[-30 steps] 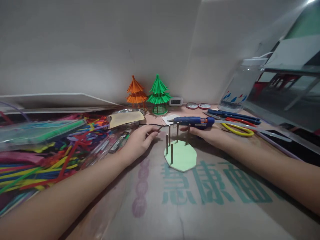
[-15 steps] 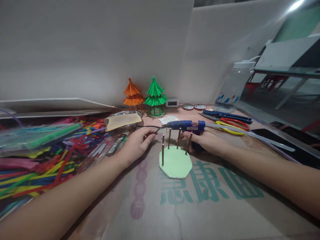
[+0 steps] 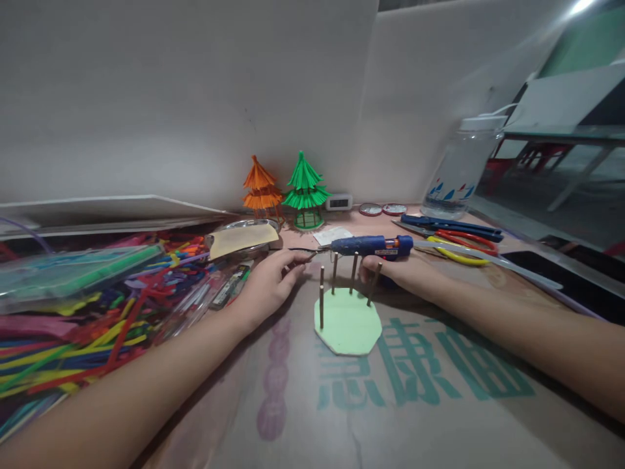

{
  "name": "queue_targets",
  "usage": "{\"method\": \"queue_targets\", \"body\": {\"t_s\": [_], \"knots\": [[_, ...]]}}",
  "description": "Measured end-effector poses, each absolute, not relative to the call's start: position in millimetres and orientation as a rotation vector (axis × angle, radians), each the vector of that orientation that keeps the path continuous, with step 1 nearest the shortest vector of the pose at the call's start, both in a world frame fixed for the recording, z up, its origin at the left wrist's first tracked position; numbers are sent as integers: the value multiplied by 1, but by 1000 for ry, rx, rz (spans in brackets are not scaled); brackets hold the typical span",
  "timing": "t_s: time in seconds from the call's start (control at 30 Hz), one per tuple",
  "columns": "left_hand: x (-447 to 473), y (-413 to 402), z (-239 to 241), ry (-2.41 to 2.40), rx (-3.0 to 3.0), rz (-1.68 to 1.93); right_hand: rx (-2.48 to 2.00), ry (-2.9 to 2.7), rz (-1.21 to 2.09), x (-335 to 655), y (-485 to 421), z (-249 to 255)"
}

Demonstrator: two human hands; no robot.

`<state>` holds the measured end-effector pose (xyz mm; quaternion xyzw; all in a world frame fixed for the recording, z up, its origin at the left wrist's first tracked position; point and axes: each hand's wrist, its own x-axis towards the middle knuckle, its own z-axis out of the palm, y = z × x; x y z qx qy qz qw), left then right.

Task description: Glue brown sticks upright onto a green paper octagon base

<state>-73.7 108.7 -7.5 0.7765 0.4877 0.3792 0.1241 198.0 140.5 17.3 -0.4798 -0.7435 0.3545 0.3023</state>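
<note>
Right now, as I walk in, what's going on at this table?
One person is working with both hands. The right hand grips a blue hot glue gun, and the left hand pinches a thin brown stick near its nozzle; whether they touch is hard to tell. In front of the gun lies a pale green many-sided base with brown posts standing along its edge. Behind are an orange pagoda-like model and a green one.

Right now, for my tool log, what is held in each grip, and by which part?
The right grip holds the blue glue gun by its handle; the left grip pinches a thin dark stick by one end.
</note>
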Motion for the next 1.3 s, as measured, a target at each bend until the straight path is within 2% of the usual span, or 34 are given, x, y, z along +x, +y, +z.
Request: {"method": "queue_targets", "body": {"t_s": [1.3], "knots": [[-74, 107, -7, 1418, 2290, 1093, -1349, -1976, 956, 197, 138, 21]]}}
